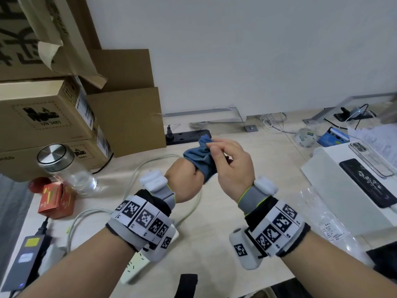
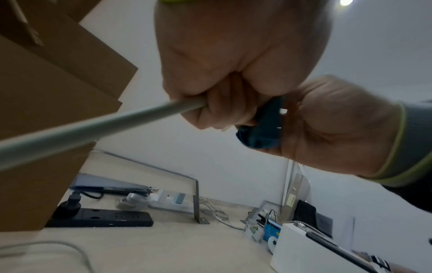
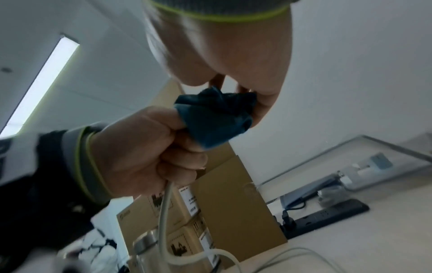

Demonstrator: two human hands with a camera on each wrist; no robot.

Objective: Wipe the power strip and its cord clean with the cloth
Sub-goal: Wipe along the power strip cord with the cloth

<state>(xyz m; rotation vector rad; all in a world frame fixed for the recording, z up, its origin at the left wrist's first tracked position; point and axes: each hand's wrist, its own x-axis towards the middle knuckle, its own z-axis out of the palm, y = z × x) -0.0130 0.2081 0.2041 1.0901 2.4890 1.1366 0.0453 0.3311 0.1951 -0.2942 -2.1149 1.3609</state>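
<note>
Above the pale desk [image 1: 247,147], left hand [image 1: 184,179] fists tightly around the grey cord [image 2: 93,129], while right hand [image 1: 232,164] pinches the blue cloth [image 1: 200,158] just beside that fist.

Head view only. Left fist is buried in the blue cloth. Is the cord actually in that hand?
Observer: Yes. Left wrist view: the pale grey round cord runs out from the curled fingers of the left hand.
Operator: Right hand on the cord too?
Observer: Not visibly. Right wrist view: the right hand only pinches the bunched blue cloth above the left fist.
Operator: Slack below?
Observer: Looks so. The cord hangs down from the fist, then curves.
</note>
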